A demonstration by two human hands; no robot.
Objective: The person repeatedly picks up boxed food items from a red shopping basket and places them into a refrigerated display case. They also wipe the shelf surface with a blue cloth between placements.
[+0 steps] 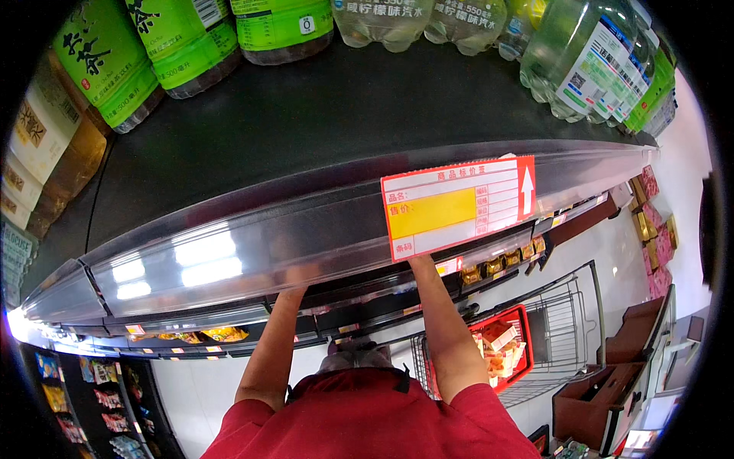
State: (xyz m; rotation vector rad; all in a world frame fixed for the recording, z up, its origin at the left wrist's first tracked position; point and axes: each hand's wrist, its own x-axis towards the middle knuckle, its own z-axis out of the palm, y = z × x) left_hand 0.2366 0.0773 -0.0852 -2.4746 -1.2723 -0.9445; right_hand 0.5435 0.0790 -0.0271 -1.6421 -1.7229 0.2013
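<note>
Both my arms reach forward to the front edge of a black shelf. My left hand (pixel 299 276) is only a faint blur at the clear plastic price rail (pixel 229 258), and its fingers cannot be made out. Behind a red-bordered price tag (pixel 436 212) with a yellow field my right hand is hidden; only the right forearm (pixel 441 321) shows below it. The tag sits on the rail and bears writing and a white arrow. Above lies the dark shelf board (pixel 321 109), carrying green-labelled tea bottles (pixel 183 46) and clear drink bottles (pixel 381 23) along its back.
Larger clear bottles (pixel 590 63) stand at the right, brown-gold packages (pixel 46 132) at the left. Lower shelves hold yellow packets (pixel 223 334). A wire shopping cart (pixel 565 321) with a red basket (pixel 524 344) of small boxes stands behind my right arm. Snack racks (pixel 109 396) fill the lower left.
</note>
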